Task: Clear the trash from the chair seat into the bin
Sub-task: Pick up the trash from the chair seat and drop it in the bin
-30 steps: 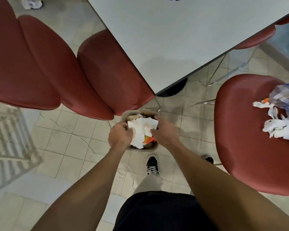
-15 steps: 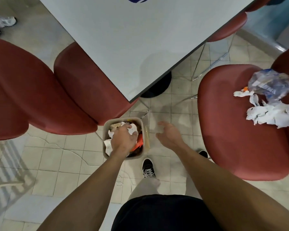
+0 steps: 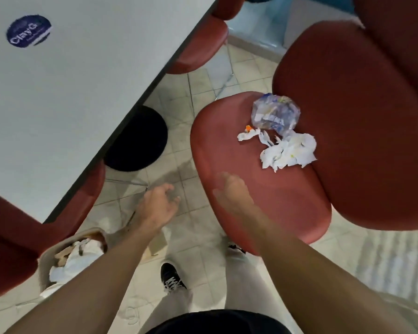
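Observation:
A red chair seat (image 3: 232, 150) on the right carries trash near its back: a crumpled clear plastic bag (image 3: 275, 112), crumpled white paper (image 3: 290, 151), a white plastic fork (image 3: 266, 138) and a small white scrap with an orange bit (image 3: 246, 134). The beige bin (image 3: 46, 256) stands on the floor at lower left, holding white paper and brown scraps. My left hand (image 3: 158, 204) hovers over the floor between bin and chair, fingers loose and holding nothing. My right hand (image 3: 232, 195), blurred by motion, is over the front of the seat, fingers extended, short of the trash.
A white table (image 3: 70, 88) with a blue round sticker (image 3: 29, 30) fills the upper left, its black round base (image 3: 136, 138) on the tiled floor. Red chairs stand at lower left (image 3: 7, 249) and at top centre (image 3: 200, 44). My black shoe (image 3: 171, 278) is below.
Both hands have left the bin, leaving the white paper inside it. They moved right toward the chair seat, the right hand now over its front. The view swung right.

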Demonstrator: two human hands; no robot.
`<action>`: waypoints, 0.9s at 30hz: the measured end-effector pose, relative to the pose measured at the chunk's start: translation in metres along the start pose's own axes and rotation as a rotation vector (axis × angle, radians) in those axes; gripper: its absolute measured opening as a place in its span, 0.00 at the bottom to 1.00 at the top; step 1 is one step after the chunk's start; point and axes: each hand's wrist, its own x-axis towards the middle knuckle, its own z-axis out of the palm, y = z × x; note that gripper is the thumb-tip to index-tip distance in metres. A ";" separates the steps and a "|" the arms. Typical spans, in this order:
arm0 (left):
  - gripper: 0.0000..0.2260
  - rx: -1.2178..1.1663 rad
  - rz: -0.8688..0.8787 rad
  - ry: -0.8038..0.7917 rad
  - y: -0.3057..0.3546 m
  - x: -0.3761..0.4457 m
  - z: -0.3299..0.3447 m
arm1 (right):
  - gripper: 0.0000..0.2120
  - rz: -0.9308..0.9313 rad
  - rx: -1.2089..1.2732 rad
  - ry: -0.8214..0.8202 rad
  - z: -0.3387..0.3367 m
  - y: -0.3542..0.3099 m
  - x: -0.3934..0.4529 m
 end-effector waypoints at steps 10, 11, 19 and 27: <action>0.16 0.108 0.267 -0.101 0.176 0.082 0.081 | 0.22 0.235 0.160 0.195 -0.113 0.153 0.083; 0.16 0.120 0.284 -0.116 0.188 0.088 0.089 | 0.22 0.247 0.168 0.203 -0.117 0.164 0.088; 0.18 0.138 0.356 -0.224 0.261 0.154 0.175 | 0.28 0.241 0.115 0.155 -0.115 0.231 0.150; 0.20 -0.032 0.359 -0.267 0.267 0.193 0.237 | 0.28 0.236 0.177 0.150 -0.085 0.253 0.193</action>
